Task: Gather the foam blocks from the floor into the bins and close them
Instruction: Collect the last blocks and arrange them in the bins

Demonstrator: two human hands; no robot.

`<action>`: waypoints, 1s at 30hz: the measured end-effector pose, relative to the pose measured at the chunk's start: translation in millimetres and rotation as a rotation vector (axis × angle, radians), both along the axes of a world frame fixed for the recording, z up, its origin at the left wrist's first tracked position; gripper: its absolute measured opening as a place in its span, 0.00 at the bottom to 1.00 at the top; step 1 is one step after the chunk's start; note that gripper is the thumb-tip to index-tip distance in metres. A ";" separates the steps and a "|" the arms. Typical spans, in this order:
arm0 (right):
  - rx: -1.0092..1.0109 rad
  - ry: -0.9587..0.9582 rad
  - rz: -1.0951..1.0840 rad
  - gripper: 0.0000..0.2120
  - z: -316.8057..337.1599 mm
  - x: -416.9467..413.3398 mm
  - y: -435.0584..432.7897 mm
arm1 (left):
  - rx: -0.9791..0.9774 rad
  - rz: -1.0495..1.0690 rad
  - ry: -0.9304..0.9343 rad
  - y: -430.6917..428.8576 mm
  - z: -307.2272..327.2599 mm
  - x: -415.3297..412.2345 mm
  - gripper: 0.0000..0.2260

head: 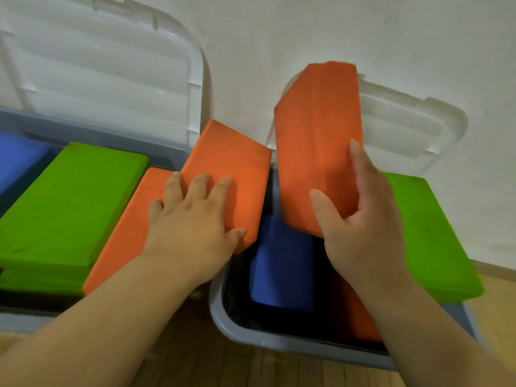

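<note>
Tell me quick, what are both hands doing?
Left hand: open, pressed flat on a tilted orange block.
Right hand: closed around an upright orange block.

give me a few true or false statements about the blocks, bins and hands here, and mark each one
1. The right hand holds an orange block upright over the right bin. True.
2. The left hand rests flat on a green block. False: it lies on a tilted orange block straddling the two bins.
3. A blue block lies inside the right bin. True.
4. Both bins have their lids shut. False: the lids stand open against the wall.
5. A green block sits on the right bin's far side. True.
</note>
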State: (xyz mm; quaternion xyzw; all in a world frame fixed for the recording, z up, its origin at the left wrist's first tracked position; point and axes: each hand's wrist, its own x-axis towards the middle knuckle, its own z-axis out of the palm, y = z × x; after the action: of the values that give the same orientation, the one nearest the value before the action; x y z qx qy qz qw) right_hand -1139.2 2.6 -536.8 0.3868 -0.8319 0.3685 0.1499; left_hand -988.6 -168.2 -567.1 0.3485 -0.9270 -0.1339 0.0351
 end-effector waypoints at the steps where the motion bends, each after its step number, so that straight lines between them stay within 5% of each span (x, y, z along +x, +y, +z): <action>1: -0.044 0.024 0.030 0.36 0.8 0.0 -1.0 | 0.006 -0.001 0.013 -0.3 -0.8 0.4 0.42; 4: -0.203 -0.039 0.127 0.35 -0.7 -2.1 -6.6 | 0.035 -0.006 0.067 -1.5 -2.4 2.0 0.45; 9: -0.760 -0.863 0.233 0.28 3.4 -2.6 -38.7 | 0.245 -0.005 0.423 -7.6 3.0 8.9 0.51; 13: -0.744 -1.188 0.250 0.28 -7.8 11.8 -64.6 | 0.246 -0.019 0.613 -8.3 10.9 14.8 0.49; 18: -0.427 -1.043 0.259 0.20 -25.8 17.3 -77.6 | 0.045 -0.079 0.563 -12.3 8.5 13.8 0.42; 30: -0.460 -1.088 0.250 0.15 -26.1 3.3 -75.4 | -0.129 -0.058 0.484 -16.2 -1.1 -6.0 0.41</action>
State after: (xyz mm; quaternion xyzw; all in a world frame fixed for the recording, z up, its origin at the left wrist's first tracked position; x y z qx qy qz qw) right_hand -1135.9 -72.8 -562.9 0.1953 -0.6363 0.6989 -0.2616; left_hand -994.6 -184.4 -568.2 0.2767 -0.9079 -0.1550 0.2741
